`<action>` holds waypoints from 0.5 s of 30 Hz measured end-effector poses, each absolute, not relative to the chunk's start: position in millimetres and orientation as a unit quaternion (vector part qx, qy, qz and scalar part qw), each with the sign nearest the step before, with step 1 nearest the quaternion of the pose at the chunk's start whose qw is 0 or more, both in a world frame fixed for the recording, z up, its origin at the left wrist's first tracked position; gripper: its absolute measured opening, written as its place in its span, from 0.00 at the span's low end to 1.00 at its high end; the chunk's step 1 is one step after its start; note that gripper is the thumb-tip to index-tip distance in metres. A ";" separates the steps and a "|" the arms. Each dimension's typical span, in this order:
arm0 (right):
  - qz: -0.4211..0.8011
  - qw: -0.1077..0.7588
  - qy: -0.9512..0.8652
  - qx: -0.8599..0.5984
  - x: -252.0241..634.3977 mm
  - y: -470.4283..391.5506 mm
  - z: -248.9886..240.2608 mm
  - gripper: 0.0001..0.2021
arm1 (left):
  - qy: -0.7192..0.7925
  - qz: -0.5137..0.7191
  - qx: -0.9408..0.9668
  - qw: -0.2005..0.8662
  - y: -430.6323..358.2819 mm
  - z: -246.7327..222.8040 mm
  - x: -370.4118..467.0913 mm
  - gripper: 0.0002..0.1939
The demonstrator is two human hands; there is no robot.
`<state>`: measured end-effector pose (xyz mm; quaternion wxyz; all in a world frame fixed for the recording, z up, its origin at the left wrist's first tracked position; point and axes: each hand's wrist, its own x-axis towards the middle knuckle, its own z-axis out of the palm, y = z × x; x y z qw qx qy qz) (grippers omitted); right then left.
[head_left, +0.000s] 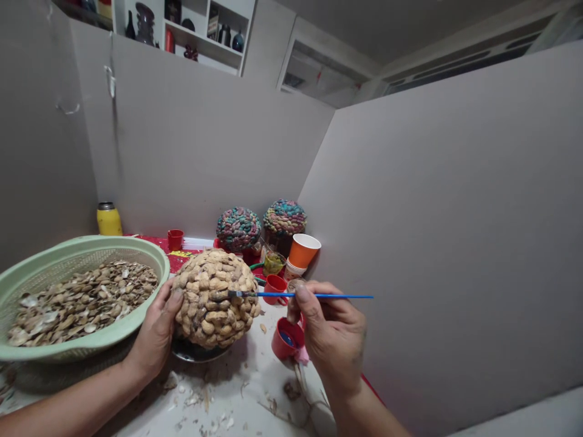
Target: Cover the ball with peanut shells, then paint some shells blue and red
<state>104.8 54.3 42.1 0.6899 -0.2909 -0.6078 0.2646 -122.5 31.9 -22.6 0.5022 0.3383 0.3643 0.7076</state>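
Note:
A round ball covered in unpainted peanuts [214, 285] sits on a dark dish [200, 354] in front of me. My left hand [155, 334] grips its left side, thumb in view and the other fingers partly hidden. My right hand [330, 331] pinches a thin blue paintbrush [346, 296], held level. The dark bristles point left and appear to touch the peanuts on the right half of the ball, where a few look darker. Just left of my right hand stands a red cup [281, 349] with blue liquid inside.
On the left, a green basket [159, 255] holds many shells. Behind the ball are two multicoloured peanut balls [238, 228], an orange paper cup [303, 252] and other red cups [175, 240]. A yellow bottle [109, 220] stands at the back left. Grey panels [204, 139] enclose the table.

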 end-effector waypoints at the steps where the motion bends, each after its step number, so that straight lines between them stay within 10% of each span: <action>1: 0.270 0.690 -0.607 -0.287 106.7 54.0 40.7 0.09 | 0.368 0.708 0.340 0.498 31.9 -23.0 -122.7 0.34; 15: 0.265 0.646 -0.685 -0.207 104.0 44.3 36.1 0.06 | 0.383 0.703 0.344 0.490 29.7 -20.6 -121.5 0.33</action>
